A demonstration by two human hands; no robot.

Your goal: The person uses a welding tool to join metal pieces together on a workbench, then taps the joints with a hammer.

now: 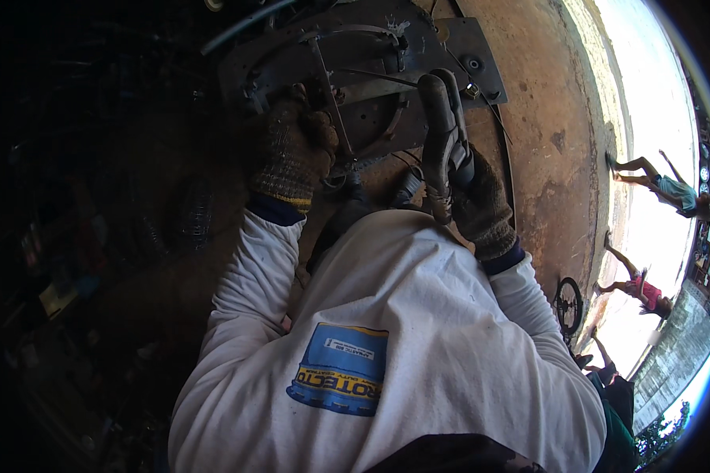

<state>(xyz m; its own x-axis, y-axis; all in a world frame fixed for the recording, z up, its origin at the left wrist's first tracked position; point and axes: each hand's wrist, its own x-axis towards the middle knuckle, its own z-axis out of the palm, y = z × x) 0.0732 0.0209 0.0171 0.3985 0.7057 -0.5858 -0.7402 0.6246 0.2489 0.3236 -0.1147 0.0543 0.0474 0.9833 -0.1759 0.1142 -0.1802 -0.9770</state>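
My right hand (483, 209), in a knitted work glove, is closed round the lower part of a worn grey and black welding electrode holder (436, 110). A thin rod (379, 76) sticks out leftward from the holder's top, over the metalwork. My gloved left hand (294, 146) rests at the near left of a curved steel frame (327, 91), its fingers curled. What those fingers grip, if anything, is hidden in shadow. The frame, with arched bars and a straight crossbar, lies on a dark steel plate (487, 67).
A cable or bar (507, 165) runs along the plate's right side over brown ground (548, 158). My shoes (406, 189) are just below the plate. The left side is very dark. At far right are several people (677, 193) and a bicycle wheel (568, 304) in bright daylight.
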